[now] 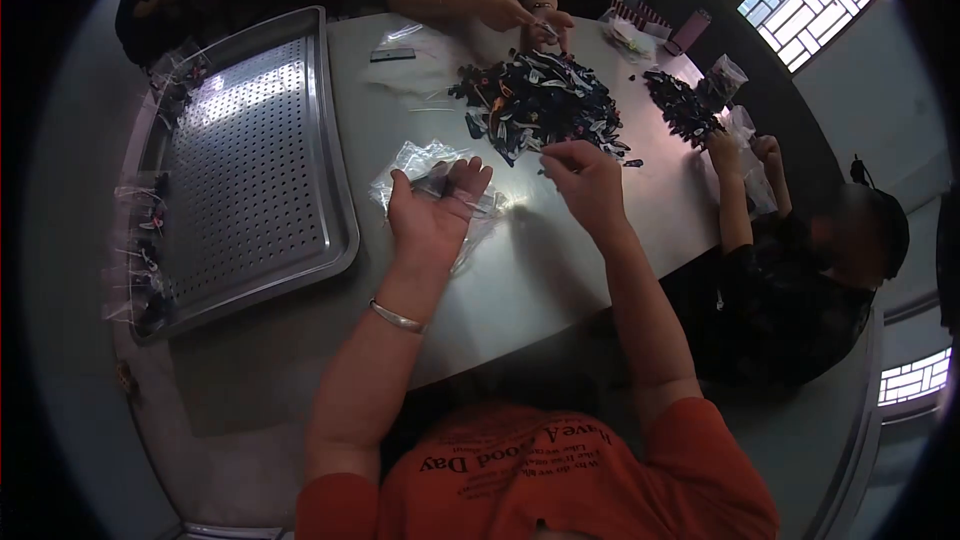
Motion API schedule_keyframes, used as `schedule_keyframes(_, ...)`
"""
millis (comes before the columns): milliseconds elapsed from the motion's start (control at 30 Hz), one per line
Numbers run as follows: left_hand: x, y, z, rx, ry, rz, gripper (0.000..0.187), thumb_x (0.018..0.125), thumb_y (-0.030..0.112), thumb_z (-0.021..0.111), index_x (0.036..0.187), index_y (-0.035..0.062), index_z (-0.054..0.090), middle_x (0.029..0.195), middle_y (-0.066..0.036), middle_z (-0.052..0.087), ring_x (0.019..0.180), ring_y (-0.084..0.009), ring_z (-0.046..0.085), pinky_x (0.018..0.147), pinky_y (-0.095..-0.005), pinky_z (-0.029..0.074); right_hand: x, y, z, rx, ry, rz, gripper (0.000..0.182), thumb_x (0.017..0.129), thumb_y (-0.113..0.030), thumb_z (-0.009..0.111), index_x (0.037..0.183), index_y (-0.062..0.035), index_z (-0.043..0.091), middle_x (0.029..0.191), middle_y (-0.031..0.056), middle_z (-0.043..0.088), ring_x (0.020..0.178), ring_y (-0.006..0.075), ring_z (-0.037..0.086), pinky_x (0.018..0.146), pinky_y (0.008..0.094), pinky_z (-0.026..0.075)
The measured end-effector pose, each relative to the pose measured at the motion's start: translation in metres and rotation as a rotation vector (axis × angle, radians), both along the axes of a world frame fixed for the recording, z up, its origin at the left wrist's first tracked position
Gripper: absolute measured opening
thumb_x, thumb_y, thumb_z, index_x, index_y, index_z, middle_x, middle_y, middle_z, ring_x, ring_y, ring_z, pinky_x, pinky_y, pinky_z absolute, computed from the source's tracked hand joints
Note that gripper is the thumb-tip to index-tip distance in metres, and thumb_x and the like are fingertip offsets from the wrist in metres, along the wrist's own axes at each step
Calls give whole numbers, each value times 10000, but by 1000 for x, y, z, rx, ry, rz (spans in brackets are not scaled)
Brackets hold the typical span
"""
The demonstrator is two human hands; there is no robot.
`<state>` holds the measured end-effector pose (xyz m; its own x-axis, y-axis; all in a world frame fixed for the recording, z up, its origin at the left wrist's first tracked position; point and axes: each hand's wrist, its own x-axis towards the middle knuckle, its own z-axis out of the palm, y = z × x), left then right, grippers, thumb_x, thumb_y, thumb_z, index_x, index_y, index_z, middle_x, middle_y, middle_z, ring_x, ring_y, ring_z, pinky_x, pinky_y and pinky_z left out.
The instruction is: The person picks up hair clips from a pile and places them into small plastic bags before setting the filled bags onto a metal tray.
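Observation:
My left hand point(432, 215) is turned palm up, its fingers partly curled around a small dark piece point(434, 181). It is above a heap of clear plastic bags point(412, 155) on the metal table. To the right, my right hand point(592, 190) is closed in a pinch just in front of a pile of small black, white and orange pieces point(545, 105). I cannot tell what sits between its fingertips.
A large perforated metal tray point(250, 150) stands at left, with small bagged pieces point(150, 230) along its outer edge. Across the table point(480, 310) a person's hands point(545, 28) hold a small piece. Another person's hands point(735, 152) at right are by a smaller black pile point(682, 105).

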<state>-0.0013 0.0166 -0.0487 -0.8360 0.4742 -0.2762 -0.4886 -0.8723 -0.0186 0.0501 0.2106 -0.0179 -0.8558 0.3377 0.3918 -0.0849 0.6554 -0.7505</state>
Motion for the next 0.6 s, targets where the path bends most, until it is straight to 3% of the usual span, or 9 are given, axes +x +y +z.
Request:
schedule_keyframes(67, 1, 1, 0, 8, 7, 7, 647, 971, 515, 260, 1126, -98, 400, 952, -265, 559, 1033, -443, 547, 984, -598, 399, -13, 45, -24, 364, 86, -89, 160, 781, -55, 679, 935, -14, 690, 849, 101, 678, 675, 161, 640, 611, 267, 511)
schedule_keyframes(100, 2, 1, 2, -4, -18, -7, 639, 972, 511, 266, 1100, -96, 417, 948, -265, 563, 1026, -447, 550, 980, -600, 402, -18, 61, -30, 335, 14, -129, 197, 763, -53, 671, 958, -42, 697, 883, 126, 666, 739, 214, 648, 672, 317, 519)
schedule_keyframes(133, 2, 1, 3, -17, -42, -21, 632, 972, 508, 272, 1075, -94, 434, 944, -266, 566, 1019, -451, 554, 975, -601, 406, -22, 70, -32, 339, 15, -129, 197, 763, -53, 671, 958, -42, 697, 883, 126, 666, 739, 214, 648, 672, 317, 519)
schedule_keyframes(200, -1, 1, 2, -16, -58, -23, 623, 972, 505, 279, 1050, -89, 448, 950, -267, 566, 1019, -451, 555, 971, -601, 410, -27, 79, -32, 555, -77, -212, 192, 777, -128, 664, 959, -80, 704, 899, 112, 649, 803, 239, 644, 739, 359, 515)
schedule_keyframes(333, -3, 0, -1, -33, -53, -18, 603, 972, 501, 291, 998, -75, 468, 965, -268, 570, 1021, -452, 556, 959, -602, 419, -36, 66, -32, 502, -200, -236, 207, 791, -204, 647, 967, -111, 704, 941, 100, 631, 874, 277, 628, 794, 394, 502)
schedule_keyframes(400, -2, 0, 0, -38, -54, -20, 603, 971, 503, 296, 995, -74, 469, 969, -267, 571, 1024, -452, 555, 959, -603, 420, -39, 60, -30, 609, -223, -288, 214, 792, -235, 638, 963, -121, 700, 964, 95, 621, 888, 295, 620, 783, 401, 504)
schedule_keyframes(600, -3, 1, -3, -40, -45, -17, 602, 965, 513, 314, 986, -68, 471, 972, -267, 572, 1021, -452, 555, 962, -600, 418, -58, 74, -34, 699, -346, -261, 200, 763, -201, 635, 930, -114, 701, 954, 103, 619, 911, 295, 620, 781, 413, 501)
